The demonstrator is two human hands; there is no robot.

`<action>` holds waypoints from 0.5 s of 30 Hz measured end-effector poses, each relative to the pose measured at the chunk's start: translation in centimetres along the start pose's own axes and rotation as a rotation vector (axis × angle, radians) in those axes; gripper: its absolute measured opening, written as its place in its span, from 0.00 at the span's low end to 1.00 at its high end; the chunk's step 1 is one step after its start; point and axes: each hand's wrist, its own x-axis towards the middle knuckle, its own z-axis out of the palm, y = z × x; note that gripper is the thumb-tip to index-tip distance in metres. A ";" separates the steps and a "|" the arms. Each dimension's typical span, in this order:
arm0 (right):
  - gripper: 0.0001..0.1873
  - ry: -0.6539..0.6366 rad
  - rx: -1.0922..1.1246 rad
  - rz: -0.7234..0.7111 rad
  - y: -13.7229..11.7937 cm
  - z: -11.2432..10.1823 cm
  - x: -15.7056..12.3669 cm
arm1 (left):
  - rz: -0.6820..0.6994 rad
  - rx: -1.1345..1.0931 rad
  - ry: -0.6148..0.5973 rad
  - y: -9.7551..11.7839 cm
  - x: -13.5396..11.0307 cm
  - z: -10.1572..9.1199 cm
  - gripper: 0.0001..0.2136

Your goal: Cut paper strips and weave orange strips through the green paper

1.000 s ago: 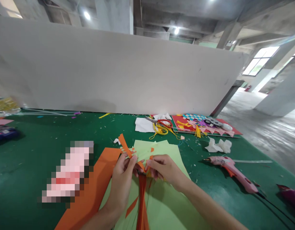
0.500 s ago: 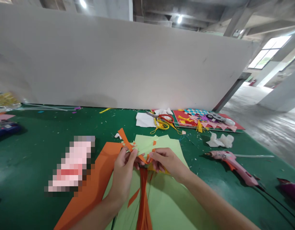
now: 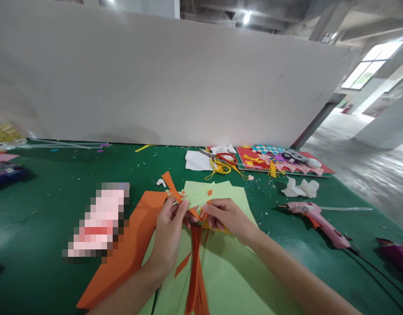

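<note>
My left hand (image 3: 168,234) and my right hand (image 3: 225,215) meet over a small woven paper piece (image 3: 192,205) of orange and light green strips, held just above the table. Both hands pinch it, the left on its left side with an orange strip (image 3: 171,186) sticking up past the fingers, the right on its right side. Long orange strips (image 3: 196,271) hang down from the piece toward me. Under the hands lie a light green paper sheet (image 3: 227,280) and an orange paper sheet (image 3: 129,249).
The green table (image 3: 50,205) carries a pink glue gun (image 3: 319,221) at the right, crumpled white tissue (image 3: 300,188), red-handled scissors (image 3: 221,157) with yellow cord, a colourful woven craft board (image 3: 280,162) and a blurred-out pink patch (image 3: 98,223) at the left. A white board (image 3: 155,78) stands behind.
The hands and the woven piece sit slightly higher in the picture as my head tilts. The fingers have shifted a little on the strips; nothing was let go.
</note>
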 end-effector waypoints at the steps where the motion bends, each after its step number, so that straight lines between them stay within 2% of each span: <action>1: 0.19 0.003 -0.005 -0.004 0.0 0.0 0.0 | -0.001 0.001 0.000 0.0 0.0 0.0 0.13; 8: 0.20 0.003 -0.058 -0.026 -0.2 0.2 -0.2 | 0.007 0.016 -0.038 0.1 0.0 0.1 0.12; 15: 0.21 0.016 -0.095 0.032 -0.7 0.4 -0.6 | 0.040 0.077 -0.129 0.4 -0.3 0.3 0.11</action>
